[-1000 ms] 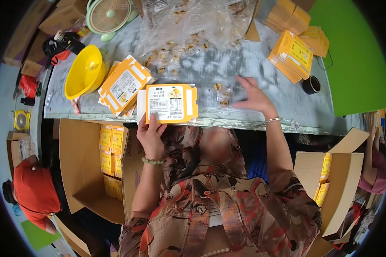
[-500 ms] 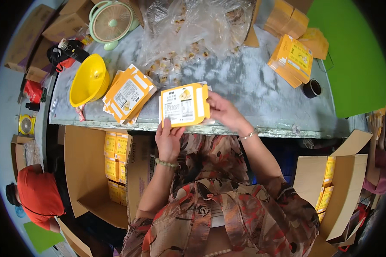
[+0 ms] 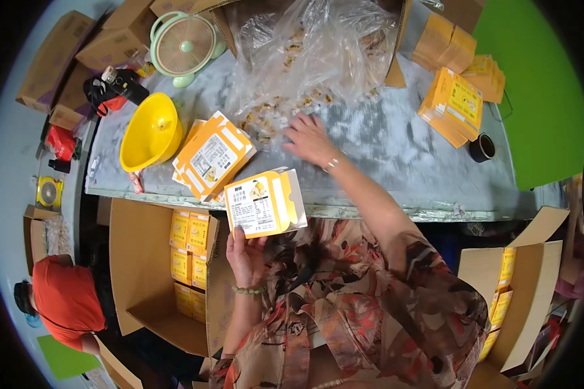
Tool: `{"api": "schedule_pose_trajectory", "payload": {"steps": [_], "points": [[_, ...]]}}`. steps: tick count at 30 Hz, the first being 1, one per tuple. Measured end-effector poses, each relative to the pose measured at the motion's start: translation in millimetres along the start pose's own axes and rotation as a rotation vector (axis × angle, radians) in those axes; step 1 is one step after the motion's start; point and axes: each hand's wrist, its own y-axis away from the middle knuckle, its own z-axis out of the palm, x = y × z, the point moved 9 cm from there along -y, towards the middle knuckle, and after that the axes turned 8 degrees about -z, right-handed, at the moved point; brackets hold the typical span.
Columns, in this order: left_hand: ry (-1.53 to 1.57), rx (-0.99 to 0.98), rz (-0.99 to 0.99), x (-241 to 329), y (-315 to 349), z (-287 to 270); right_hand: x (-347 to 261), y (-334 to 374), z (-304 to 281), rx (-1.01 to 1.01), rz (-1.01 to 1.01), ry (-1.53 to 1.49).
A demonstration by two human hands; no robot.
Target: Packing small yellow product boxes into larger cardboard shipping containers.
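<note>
My left hand (image 3: 245, 259) grips a yellow and white carton (image 3: 258, 204) by its lower edge, just off the near side of the table. The carton's right end has its flaps sticking out, and its printed face is up. Over the table my right hand (image 3: 310, 140) has its fingers stretched out beside small clear-wrapped pieces (image 3: 258, 126); whether they touch is hard to see. Those pieces spill from a large clear plastic bag (image 3: 318, 52) lying in a cardboard box. A stack of flat cartons (image 3: 215, 155) lies left of my right hand.
Left of the stack is a yellow plastic basin (image 3: 150, 133), with a green round fan (image 3: 186, 47) behind it. More flat cartons (image 3: 453, 107) and a dark cup (image 3: 481, 148) stand at right. Open boxes of yellow packs (image 3: 133, 272) sit below the table edge. A person in red (image 3: 65, 295) is at far left.
My right hand has let go of the carton and moved up to the wrapped pieces. My left hand has brought the carton down toward me. The view has shifted slightly.
</note>
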Motion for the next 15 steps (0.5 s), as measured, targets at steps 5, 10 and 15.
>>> {"api": "schedule_pose_trajectory", "payload": {"steps": [5, 10, 15], "points": [[-0.162, 0.049, 0.006, -6.2, -13.3, 26.2, 13.8, 83.7, -41.3, -0.104, -0.033, 0.007], [-0.169, 0.014, 0.073, -12.9, -34.1, 46.4, 82.7, 149.1, -90.1, 0.430, 0.352, -0.649], [-0.205, -0.005, 0.085, -10.1, -39.4, 48.7, 125.5, 191.9, -84.5, 0.648, 0.655, -1.082]]}}
